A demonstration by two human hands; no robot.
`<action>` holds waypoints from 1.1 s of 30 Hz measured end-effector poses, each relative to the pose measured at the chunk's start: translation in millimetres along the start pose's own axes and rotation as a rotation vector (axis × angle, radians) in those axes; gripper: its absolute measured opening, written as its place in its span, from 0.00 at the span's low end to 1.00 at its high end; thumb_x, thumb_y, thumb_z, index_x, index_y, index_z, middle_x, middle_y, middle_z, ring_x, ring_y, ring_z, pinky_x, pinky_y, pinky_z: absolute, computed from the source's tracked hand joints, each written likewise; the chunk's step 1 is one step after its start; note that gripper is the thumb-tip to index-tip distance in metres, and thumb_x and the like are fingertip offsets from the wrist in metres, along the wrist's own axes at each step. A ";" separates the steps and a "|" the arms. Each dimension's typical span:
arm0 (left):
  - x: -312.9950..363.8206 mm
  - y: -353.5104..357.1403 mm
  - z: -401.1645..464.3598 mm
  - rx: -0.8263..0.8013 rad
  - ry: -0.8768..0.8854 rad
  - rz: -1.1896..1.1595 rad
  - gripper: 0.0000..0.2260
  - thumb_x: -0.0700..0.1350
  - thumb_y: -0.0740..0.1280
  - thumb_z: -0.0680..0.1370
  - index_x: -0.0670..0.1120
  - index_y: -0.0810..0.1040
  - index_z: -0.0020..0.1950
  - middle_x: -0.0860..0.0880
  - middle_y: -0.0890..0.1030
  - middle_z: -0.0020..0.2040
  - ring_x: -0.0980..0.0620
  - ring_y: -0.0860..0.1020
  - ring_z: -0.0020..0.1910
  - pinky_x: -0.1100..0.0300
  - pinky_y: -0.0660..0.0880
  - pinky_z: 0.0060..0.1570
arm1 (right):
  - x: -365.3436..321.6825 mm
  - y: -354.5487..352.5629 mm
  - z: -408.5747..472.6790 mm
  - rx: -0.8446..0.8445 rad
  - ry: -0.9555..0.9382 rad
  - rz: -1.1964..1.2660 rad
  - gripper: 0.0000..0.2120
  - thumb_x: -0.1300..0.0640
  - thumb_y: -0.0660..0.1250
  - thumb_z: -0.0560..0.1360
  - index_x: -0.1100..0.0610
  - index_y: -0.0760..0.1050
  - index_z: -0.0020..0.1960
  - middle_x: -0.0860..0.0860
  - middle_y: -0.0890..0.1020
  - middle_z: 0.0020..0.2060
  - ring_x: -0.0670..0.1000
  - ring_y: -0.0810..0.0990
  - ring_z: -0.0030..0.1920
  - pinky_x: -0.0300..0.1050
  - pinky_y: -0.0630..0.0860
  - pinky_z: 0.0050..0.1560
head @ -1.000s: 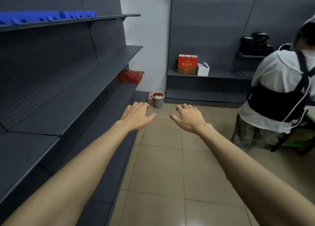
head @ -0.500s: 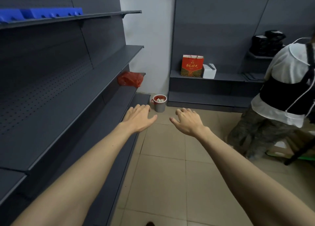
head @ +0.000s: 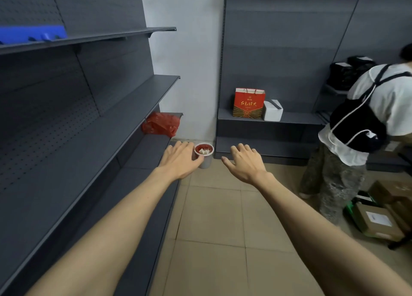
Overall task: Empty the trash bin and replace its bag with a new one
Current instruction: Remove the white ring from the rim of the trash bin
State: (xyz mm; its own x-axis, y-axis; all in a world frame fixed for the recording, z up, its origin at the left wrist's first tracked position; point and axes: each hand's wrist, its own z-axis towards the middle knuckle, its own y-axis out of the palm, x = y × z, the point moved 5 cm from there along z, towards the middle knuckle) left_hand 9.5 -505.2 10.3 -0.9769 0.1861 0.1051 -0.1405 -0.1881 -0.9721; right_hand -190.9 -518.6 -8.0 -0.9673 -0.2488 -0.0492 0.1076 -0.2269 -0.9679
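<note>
A small grey trash bin [head: 206, 160] stands on the tiled floor in the far corner, lined with a red bag and holding white scraps. My left hand [head: 179, 159] is stretched out, palm down, fingers apart, overlapping the bin's left side in the picture; it is nearer to me than the bin and holds nothing. My right hand [head: 245, 163] is also out, fingers spread and empty, just right of the bin. A crumpled red plastic bag [head: 161, 124] lies on a low shelf to the left, behind the bin.
Dark grey shelving [head: 93, 126] runs along the left. More shelves at the back hold a red gift bag [head: 248, 104] and a white box [head: 272, 110]. A person [head: 365, 128] bends over at the right, with cardboard boxes [head: 379, 222] on the floor.
I have come closer to the corner, so the bin looks larger and now sits between my hands. Both hands stay out, spread and empty. The person at the right has bent further.
</note>
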 end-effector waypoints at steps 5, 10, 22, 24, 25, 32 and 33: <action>-18.4 18.3 65.5 0.004 -0.012 0.019 0.24 0.61 0.55 0.78 0.44 0.76 0.61 0.45 0.79 0.61 0.44 0.74 0.59 0.47 0.70 0.58 | 14.7 27.7 64.5 -0.010 0.013 0.027 0.26 0.37 0.51 0.78 0.58 0.73 0.57 0.55 0.78 0.52 0.55 0.76 0.51 0.50 0.73 0.51; -30.1 42.6 136.2 0.003 -0.018 0.014 0.24 0.60 0.56 0.78 0.44 0.76 0.60 0.45 0.79 0.60 0.44 0.74 0.59 0.47 0.69 0.58 | 34.8 59.3 135.7 -0.017 0.020 0.041 0.25 0.37 0.52 0.78 0.57 0.74 0.55 0.55 0.79 0.51 0.55 0.77 0.50 0.51 0.74 0.50; -57.8 106.4 366.1 -0.035 -0.049 0.045 0.23 0.61 0.56 0.78 0.44 0.76 0.59 0.44 0.80 0.59 0.43 0.74 0.59 0.48 0.70 0.58 | 119.4 126.8 362.7 -0.054 -0.028 0.033 0.27 0.38 0.52 0.79 0.58 0.73 0.60 0.57 0.78 0.55 0.57 0.77 0.54 0.53 0.73 0.54; -63.6 114.0 398.7 -0.047 -0.079 0.030 0.23 0.60 0.56 0.79 0.44 0.75 0.61 0.43 0.79 0.60 0.43 0.74 0.61 0.47 0.70 0.60 | 132.5 131.9 397.7 -0.060 -0.037 0.023 0.26 0.38 0.53 0.79 0.59 0.73 0.61 0.58 0.78 0.56 0.58 0.76 0.55 0.54 0.73 0.55; -65.8 118.1 412.7 -0.064 -0.088 0.028 0.23 0.60 0.56 0.79 0.43 0.75 0.62 0.43 0.79 0.61 0.43 0.74 0.61 0.47 0.70 0.60 | 137.5 135.4 413.3 -0.072 -0.042 0.021 0.26 0.38 0.53 0.79 0.59 0.73 0.61 0.58 0.78 0.56 0.58 0.76 0.56 0.54 0.73 0.56; -89.8 143.3 505.8 -0.120 -0.117 0.007 0.23 0.60 0.57 0.80 0.44 0.73 0.63 0.43 0.78 0.61 0.42 0.75 0.61 0.46 0.72 0.59 | 154.3 163.4 514.7 -0.114 -0.091 0.037 0.26 0.39 0.53 0.79 0.58 0.71 0.63 0.59 0.76 0.58 0.59 0.75 0.59 0.55 0.72 0.58; -93.8 147.5 519.1 -0.124 -0.120 0.012 0.23 0.60 0.57 0.80 0.44 0.73 0.63 0.43 0.78 0.61 0.42 0.75 0.60 0.47 0.72 0.58 | 155.6 168.8 527.8 -0.119 -0.097 0.039 0.26 0.38 0.53 0.79 0.58 0.71 0.63 0.59 0.76 0.58 0.59 0.75 0.59 0.55 0.72 0.58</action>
State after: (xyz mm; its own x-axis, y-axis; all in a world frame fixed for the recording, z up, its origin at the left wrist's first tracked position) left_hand -3.3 -1051.0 -34.0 -0.9916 0.0672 0.1107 -0.1152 -0.0678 -0.9910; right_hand -202.0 -1092.5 -49.0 -0.9355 -0.3465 -0.0691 0.1115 -0.1039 -0.9883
